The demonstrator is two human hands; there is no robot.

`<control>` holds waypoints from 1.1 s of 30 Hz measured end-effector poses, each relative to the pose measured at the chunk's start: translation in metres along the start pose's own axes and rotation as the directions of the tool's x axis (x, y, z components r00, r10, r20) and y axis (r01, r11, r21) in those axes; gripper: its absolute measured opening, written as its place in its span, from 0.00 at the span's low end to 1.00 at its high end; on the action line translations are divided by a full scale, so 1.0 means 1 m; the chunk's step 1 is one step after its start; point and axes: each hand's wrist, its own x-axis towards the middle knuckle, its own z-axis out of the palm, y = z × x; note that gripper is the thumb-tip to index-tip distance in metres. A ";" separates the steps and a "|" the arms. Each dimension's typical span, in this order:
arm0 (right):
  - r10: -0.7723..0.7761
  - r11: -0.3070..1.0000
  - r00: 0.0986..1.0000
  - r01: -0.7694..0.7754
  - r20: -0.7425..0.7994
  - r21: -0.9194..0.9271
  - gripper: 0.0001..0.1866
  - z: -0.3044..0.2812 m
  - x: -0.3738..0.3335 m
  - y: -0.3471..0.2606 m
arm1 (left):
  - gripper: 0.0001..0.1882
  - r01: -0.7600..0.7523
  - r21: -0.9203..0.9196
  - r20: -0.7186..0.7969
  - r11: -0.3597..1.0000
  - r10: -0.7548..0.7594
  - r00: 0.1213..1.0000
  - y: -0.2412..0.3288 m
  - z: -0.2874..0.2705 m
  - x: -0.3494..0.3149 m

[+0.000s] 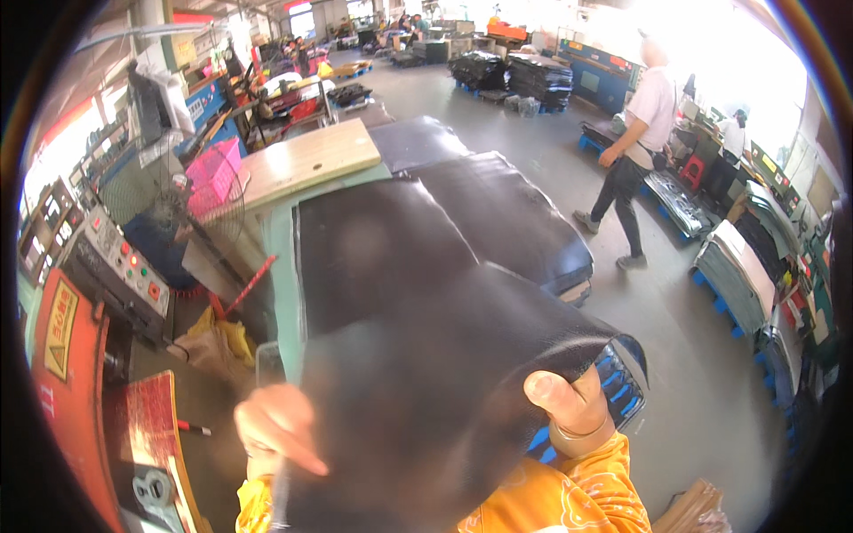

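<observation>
The dark sheet (pixel 426 373) spanned between my right grip (pixel 576 407), clasping its edge, and left grip (pixel 280 425), whose hold I couldn't tell. At left I saw a printed yellow label (pixel 61 329).

A yellow warning label (pixel 62 327) stands on the orange-red machine housing (pixel 78 391) at the left, with a triangle symbol above dark characters. Below it, the same housing bears white characters (pixel 45 400). Lit digits glow on the displays (pixel 53 224) above the grey control panel (pixel 115 271); the captions by its buttons are too small to read. White lettering (pixel 195 108) marks a blue machine (pixel 211 96) farther back, and a yellowish notice (pixel 184 51), illegible, hangs near the pillar (pixel 147 18).
</observation>
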 end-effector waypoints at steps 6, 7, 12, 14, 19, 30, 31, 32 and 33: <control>0.171 0.980 0.915 -0.119 -0.364 0.162 0.23 -0.033 -0.132 -0.023 | 0.09 0.326 -0.341 -0.099 0.882 -0.378 0.920 0.005 0.152 -0.020; 0.202 0.974 0.883 -0.137 -0.423 0.179 0.23 -0.037 -0.152 -0.031 | 0.15 0.316 -0.344 -0.162 0.884 -0.387 0.908 0.005 0.174 -0.017; 0.136 0.989 0.746 -0.143 -0.652 0.043 0.30 -0.054 -0.247 -0.102 | 0.05 0.279 -0.533 0.126 0.799 -0.251 0.960 -0.005 0.286 0.027; 0.224 0.948 0.743 -0.318 -0.630 -0.037 0.29 -0.078 -0.277 -0.138 | 0.13 0.072 -0.524 0.005 0.848 -0.081 0.997 -0.020 0.334 0.049; 0.455 0.648 0.419 -0.761 -0.786 -0.030 0.17 -0.149 -0.301 -0.168 | 0.13 0.243 -0.433 0.055 0.868 -0.244 0.968 -0.060 0.437 0.078; 0.259 -0.231 0.902 0.405 0.346 -0.884 0.15 0.001 -0.160 -0.264 | 0.43 0.492 0.169 -0.844 0.854 -0.133 0.520 -0.024 0.313 -0.004; 0.215 -0.113 0.837 0.534 0.504 -0.838 0.13 0.015 -0.150 -0.260 | 0.48 0.631 0.169 -0.925 0.757 -0.100 0.367 -0.030 0.292 -0.031; 0.250 -0.072 0.854 0.487 0.457 -0.870 0.11 0.026 -0.144 -0.260 | 0.52 0.641 0.230 -0.925 0.733 -0.040 0.378 -0.032 0.285 -0.059; 0.261 -0.014 0.856 0.465 0.446 -0.885 0.09 0.032 -0.138 -0.260 | 0.56 0.702 0.291 -0.884 0.650 -0.099 0.458 -0.033 0.280 -0.087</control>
